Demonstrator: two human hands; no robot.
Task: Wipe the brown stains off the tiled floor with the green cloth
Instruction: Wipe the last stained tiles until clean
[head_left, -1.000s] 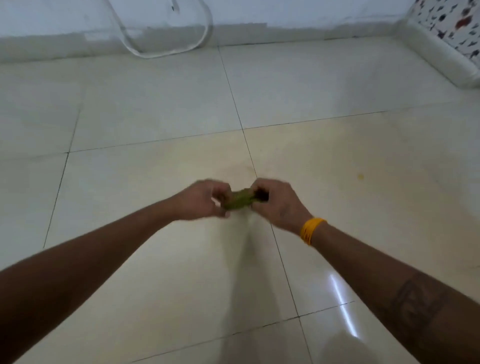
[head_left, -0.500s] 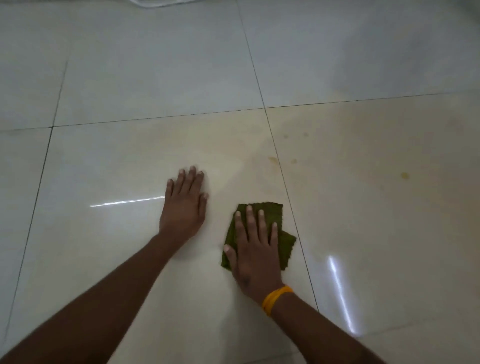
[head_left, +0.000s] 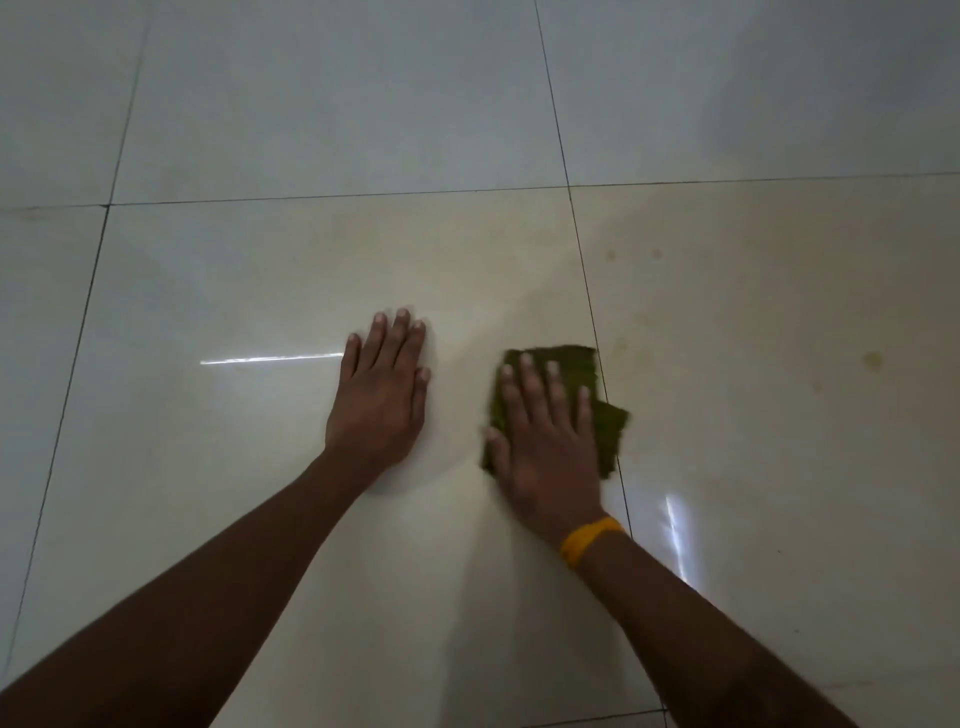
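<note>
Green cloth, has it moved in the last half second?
Yes. The green cloth under the right hand has slid forward and slightly right; its corner now overlaps the grout line it only touched before.

A second ago we held the green cloth (head_left: 576, 371) bunched between both hands in the air; now it lies spread on the tiled floor (head_left: 260, 130) under our flat right hand (head_left: 545, 441), while our left hand (head_left: 382, 400) is planted palm-down on the tile beside it. Since half a second ago the cloth's far edge has moved towards the grout line, nearer the brown stains (head_left: 872, 358), and our view has dropped closer to the floor
</note>
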